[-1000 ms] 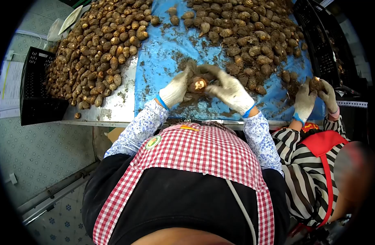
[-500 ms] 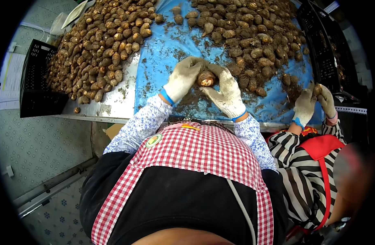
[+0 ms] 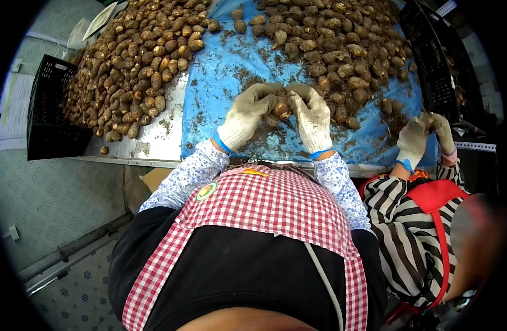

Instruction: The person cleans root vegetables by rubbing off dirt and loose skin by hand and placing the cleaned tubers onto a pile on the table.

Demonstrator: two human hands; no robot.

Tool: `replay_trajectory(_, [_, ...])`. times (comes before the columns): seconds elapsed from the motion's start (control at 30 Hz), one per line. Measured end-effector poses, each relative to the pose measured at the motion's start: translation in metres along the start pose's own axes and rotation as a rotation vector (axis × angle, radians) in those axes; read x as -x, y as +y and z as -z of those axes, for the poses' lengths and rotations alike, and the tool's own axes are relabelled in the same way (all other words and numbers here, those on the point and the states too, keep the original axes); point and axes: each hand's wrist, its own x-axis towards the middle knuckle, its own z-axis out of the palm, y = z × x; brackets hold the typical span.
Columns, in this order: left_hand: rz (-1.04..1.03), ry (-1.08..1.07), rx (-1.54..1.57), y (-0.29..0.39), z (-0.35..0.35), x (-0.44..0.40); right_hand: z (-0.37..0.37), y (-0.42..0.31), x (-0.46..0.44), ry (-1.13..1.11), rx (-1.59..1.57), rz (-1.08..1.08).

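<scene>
A brown root vegetable (image 3: 281,109) with a pale cut end is held between my two gloved hands above the blue sheet (image 3: 209,110). My left hand (image 3: 249,113) wraps round its left side, fingers curled. On the other side my right hand (image 3: 310,113) has its fingers bent and pressed together at the vegetable. Loose soil and root bits lie on the sheet beneath. A pile of dirty, hairy roots (image 3: 347,55) spreads behind and right of my hands. The cleaner-looking pile (image 3: 135,66) is at the left on bare metal.
A black crate (image 3: 49,110) stands at the table's left end, and more black crates (image 3: 441,60) at the right. A co-worker in a striped top (image 3: 408,243) works at the right, gloved hands (image 3: 422,138) together. The metal table edge (image 3: 159,163) runs before me.
My hands have come closer together round the vegetable. The right hand's fingers, spread earlier, are now folded in. The vegetable has turned between the hands. The co-worker's hands have shifted slightly.
</scene>
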Motion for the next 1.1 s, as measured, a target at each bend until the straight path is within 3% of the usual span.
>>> replay_trajectory(0.07, [-0.005, -0.007, -0.043, -0.002, 0.002, 0.003, 0.001, 0.006, -0.008, 0.056, 0.323, 0.114])
replay_trajectory(0.17, [-0.087, 0.008, -0.074, -0.004, -0.005, 0.005, 0.001, 0.037, -0.017, 0.005, 0.115, -0.135])
replay_trajectory(0.2, [-0.132, 0.028, -0.076, -0.004, -0.007, 0.004, 0.000, 0.059, -0.017, 0.007, 0.227, -0.147])
replay_trajectory(0.3, [-0.078, 0.093, -0.030, -0.007, 0.007, -0.003, 0.014, 0.034, -0.010, -0.064, -0.320, -0.658])
replay_trajectory(0.33, [-0.090, 0.103, -0.018, -0.014, 0.013, -0.006, 0.016, 0.027, -0.008, -0.053, -0.329, -0.631])
replay_trajectory(0.4, [-0.064, 0.114, -0.027, -0.010, 0.011, -0.004, 0.017, 0.061, -0.003, -0.213, -0.427, -0.292])
replay_trajectory(0.43, [-0.049, 0.114, -0.031, -0.008, 0.009, -0.003, 0.013, 0.030, 0.000, -0.272, -0.563, -0.346])
replay_trajectory(0.5, [-0.143, 0.134, -0.334, -0.014, 0.008, -0.008, -0.003, 0.022, 0.001, -0.233, 0.003, 0.029])
replay_trajectory(0.57, [-0.177, 0.135, -0.540, -0.004, 0.001, -0.008, 0.001, 0.017, 0.000, -0.145, 0.331, 0.205])
replay_trajectory(0.63, [-0.139, 0.131, -0.659, 0.017, -0.003, -0.004, 0.003, 0.016, -0.002, -0.205, 0.297, 0.120])
replay_trajectory(0.67, [-0.017, 0.125, -0.751, 0.022, -0.001, -0.011, 0.003, 0.015, -0.001, -0.237, 0.276, 0.075])
replay_trajectory(0.77, [0.004, 0.124, -0.785, 0.021, 0.010, -0.026, -0.001, 0.002, 0.001, -0.231, 0.288, 0.143])
replay_trajectory(0.87, [0.215, 0.249, -0.216, 0.010, 0.011, -0.033, -0.008, 0.011, 0.002, -0.184, 0.239, 0.321])
replay_trajectory(0.9, [0.286, 0.283, -0.029, 0.006, 0.013, -0.036, -0.008, 0.016, 0.002, -0.170, 0.156, 0.258])
replay_trajectory(0.93, [0.353, 0.136, 0.105, 0.005, 0.028, -0.039, -0.005, 0.022, 0.002, -0.154, 0.073, 0.195])
replay_trajectory(1.0, [0.167, 0.016, -0.239, 0.017, 0.018, -0.033, -0.002, 0.048, 0.002, -0.127, -0.027, 0.158])
replay_trajectory(1.1, [-0.173, -0.157, -0.749, 0.021, 0.004, -0.015, 0.003, 0.036, 0.006, -0.164, 0.177, 0.129])
